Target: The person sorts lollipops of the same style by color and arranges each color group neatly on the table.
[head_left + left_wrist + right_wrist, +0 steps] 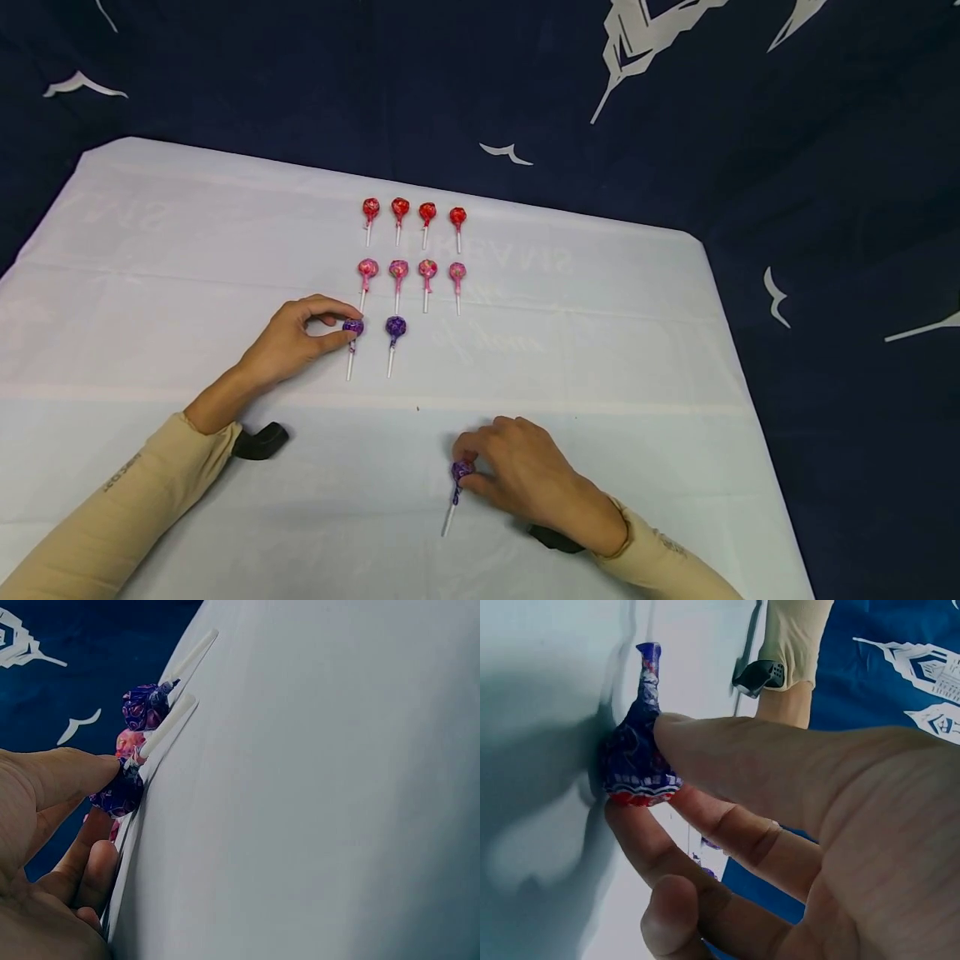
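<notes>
The left hand [288,342] pinches the head of a purple lollipop [353,327] between thumb and forefinger, at the left end of the near row, stick pointing toward the person. Just to its right lies a second purple lollipop [395,327]. Beyond them sit a row of four pink lollipops [412,270] and, farthest, four red lollipops [413,210]. Nearer the person, the right hand [528,479] pinches another purple lollipop [461,471] against the white tablecloth [150,250]. The rows are tightly spaced, so a careless nudge from either hand could likely roll a neighbour out of line. The round heads may also slip from fingertips.
</notes>
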Action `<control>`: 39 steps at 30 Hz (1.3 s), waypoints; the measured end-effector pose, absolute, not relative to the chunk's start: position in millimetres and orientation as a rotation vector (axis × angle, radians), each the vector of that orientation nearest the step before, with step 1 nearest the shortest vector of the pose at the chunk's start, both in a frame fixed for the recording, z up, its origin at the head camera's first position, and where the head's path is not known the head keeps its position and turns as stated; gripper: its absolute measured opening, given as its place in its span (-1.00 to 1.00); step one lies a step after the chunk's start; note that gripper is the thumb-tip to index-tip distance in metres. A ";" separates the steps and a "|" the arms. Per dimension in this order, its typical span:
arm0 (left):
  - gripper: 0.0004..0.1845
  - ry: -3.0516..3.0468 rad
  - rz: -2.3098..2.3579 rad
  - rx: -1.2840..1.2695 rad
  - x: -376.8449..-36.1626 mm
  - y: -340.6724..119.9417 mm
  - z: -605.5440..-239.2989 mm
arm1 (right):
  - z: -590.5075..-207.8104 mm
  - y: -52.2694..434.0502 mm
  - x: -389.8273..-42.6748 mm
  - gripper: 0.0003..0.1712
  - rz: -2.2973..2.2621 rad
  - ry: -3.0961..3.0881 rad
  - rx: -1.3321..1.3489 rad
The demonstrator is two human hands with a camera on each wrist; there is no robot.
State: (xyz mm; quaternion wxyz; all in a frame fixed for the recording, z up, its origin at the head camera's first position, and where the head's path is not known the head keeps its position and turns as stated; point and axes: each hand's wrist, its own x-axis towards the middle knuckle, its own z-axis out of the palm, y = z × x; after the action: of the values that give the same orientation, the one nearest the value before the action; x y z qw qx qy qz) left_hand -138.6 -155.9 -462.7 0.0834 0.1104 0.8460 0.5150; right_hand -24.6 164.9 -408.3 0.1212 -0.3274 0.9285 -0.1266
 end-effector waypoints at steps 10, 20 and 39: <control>-0.75 2.529 1.537 0.325 -138.5 -156.8 -463.0 | -410.2 164.5 -29.6 -0.85 -0.437 2.653 -0.973; -0.76 2.523 1.533 0.306 -131.8 -156.6 -464.2 | -410.5 163.6 -36.5 -0.87 -0.474 2.626 -0.940; -0.76 2.548 1.549 0.356 -138.2 -155.8 -464.0 | -414.1 157.4 -88.8 -0.81 -0.656 2.754 -0.848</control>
State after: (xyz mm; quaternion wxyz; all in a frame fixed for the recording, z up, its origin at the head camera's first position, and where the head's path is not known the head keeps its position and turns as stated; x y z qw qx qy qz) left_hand -138.2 -155.8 -464.0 0.0694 0.1183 0.8464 0.5145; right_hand -88.8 157.4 -414.1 0.0931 -0.2856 0.9279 -0.2209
